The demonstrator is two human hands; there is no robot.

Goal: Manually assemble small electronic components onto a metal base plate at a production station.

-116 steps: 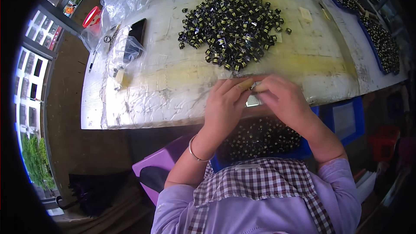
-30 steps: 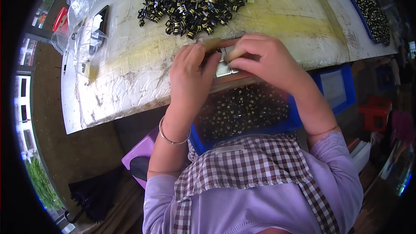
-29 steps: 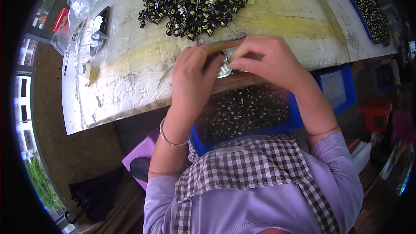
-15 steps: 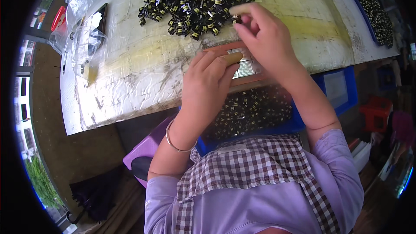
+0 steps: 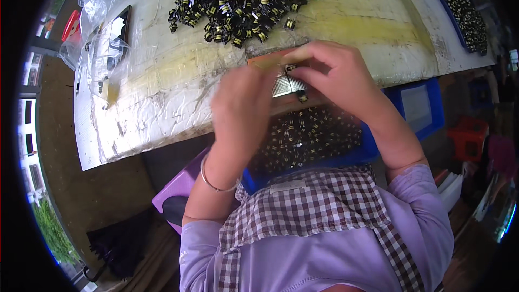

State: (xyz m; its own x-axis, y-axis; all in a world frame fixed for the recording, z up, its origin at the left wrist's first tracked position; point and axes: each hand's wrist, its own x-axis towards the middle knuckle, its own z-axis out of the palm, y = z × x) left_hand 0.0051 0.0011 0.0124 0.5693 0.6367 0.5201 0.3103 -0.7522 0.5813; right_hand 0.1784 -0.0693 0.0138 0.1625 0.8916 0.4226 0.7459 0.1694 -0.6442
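My right hand [image 5: 338, 75] is closed in a pinch on a small black coil part [image 5: 291, 68], held just over an orange board [image 5: 265, 60]. Silver ribbed metal plates [image 5: 281, 85] lie on that board at the table's near edge. Another black coil with a yellowish band [image 5: 302, 96] rests at the board's lower side, beneath my right fingers. Beside the board's left part is my left hand [image 5: 240, 105], smeared by motion, so its fingers and anything in them cannot be made out.
A large heap of black and yellow coils [image 5: 232, 5] covers the table's far middle; one loose coil [image 5: 290, 23] lies near it. Below the table edge, a blue tray [image 5: 370, 148] holds many more. Clear plastic bags [image 5: 100, 0] and a dark-framed flat object [image 5: 120, 27] lie left.
My right hand has come down from the heap's edge to the board with the coil. My left hand has shifted slightly left, its fingers now blurred.
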